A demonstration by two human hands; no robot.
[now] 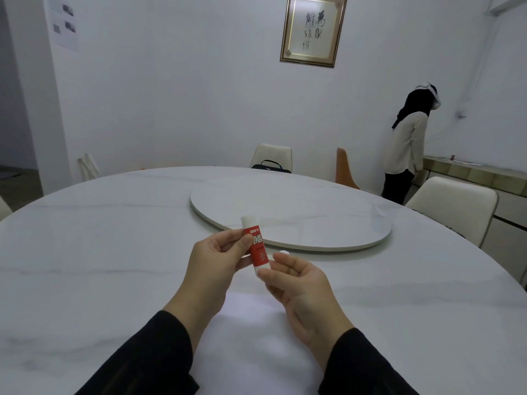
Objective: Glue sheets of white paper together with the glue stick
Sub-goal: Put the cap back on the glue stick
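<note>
At the centre of the frame the left hand grips the red-and-white glue stick upright between thumb and fingers, while the right hand pinches its white bottom end with thumb and fingertip. Below the hands, low in the frame, lies white paper on the pale marble desk, its edges hard to make out. A small white round thing, perhaps the cap, rests just right of the stick, before the round turntable.
</note>
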